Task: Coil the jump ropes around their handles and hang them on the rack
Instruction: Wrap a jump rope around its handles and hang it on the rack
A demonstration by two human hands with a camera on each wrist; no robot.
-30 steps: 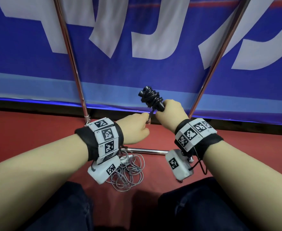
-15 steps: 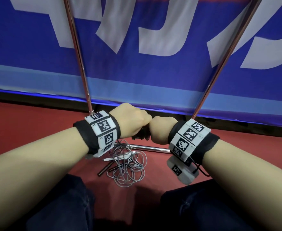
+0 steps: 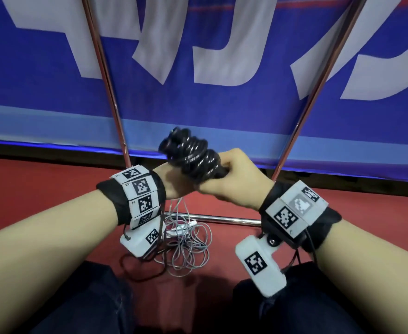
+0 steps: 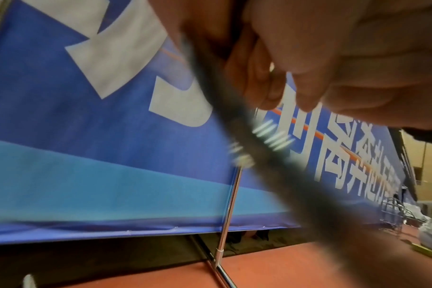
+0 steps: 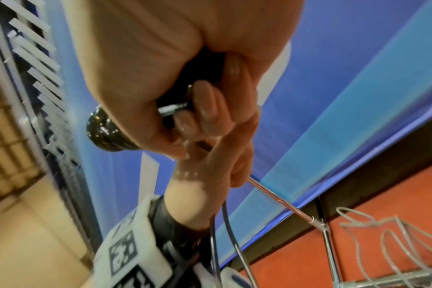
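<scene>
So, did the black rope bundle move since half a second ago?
Yes. The black rope bundle rose from low between both hands to in front of the blue banner's pale stripe.

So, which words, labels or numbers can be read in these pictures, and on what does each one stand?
Nothing can be quoted with certainty.
blue banner: large white characters, cut off in the head view; in the left wrist view a row of white Chinese characters, too blurred and slanted to read.
wrist bands: square code patterns; the tiny print beside them is too small to read.
black jump rope: no text visible.
</scene>
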